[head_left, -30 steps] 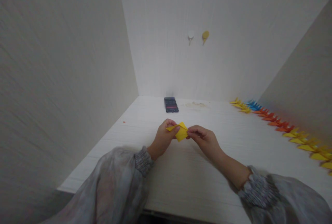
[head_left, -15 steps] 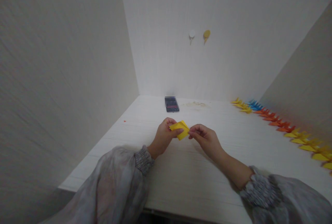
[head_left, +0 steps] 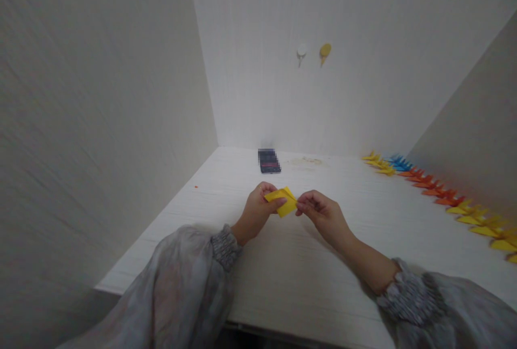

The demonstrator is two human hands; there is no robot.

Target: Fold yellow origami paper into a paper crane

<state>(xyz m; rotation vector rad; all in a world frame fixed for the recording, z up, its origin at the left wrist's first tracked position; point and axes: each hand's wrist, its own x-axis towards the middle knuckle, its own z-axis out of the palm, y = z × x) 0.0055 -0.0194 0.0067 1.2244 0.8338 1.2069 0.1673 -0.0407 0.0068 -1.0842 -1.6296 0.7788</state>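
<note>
A small piece of folded yellow origami paper point(head_left: 287, 207) is held above the white table, between both hands. My left hand point(head_left: 262, 208) pinches its left side, thumb lying across the front and the fingers behind. At the paper's right corner, my right hand point(head_left: 321, 211) is closed, with thumb and index fingertips gripping the tip. The fingers behind the sheet are partly hidden.
A phone point(head_left: 269, 161) lies near the back wall. Along the right side runs a row of folded paper cranes: yellow point(head_left: 480, 222), orange-red point(head_left: 432, 186) and blue point(head_left: 399, 163). Two hooks, one white point(head_left: 301, 51) and one yellow point(head_left: 325, 51), hang on the wall. An orange scrap point(head_left: 196, 187) sits at left.
The view has shifted slightly, so everything sits a little differently in the picture. Both hands keep nearly the same grip on the yellow paper.
</note>
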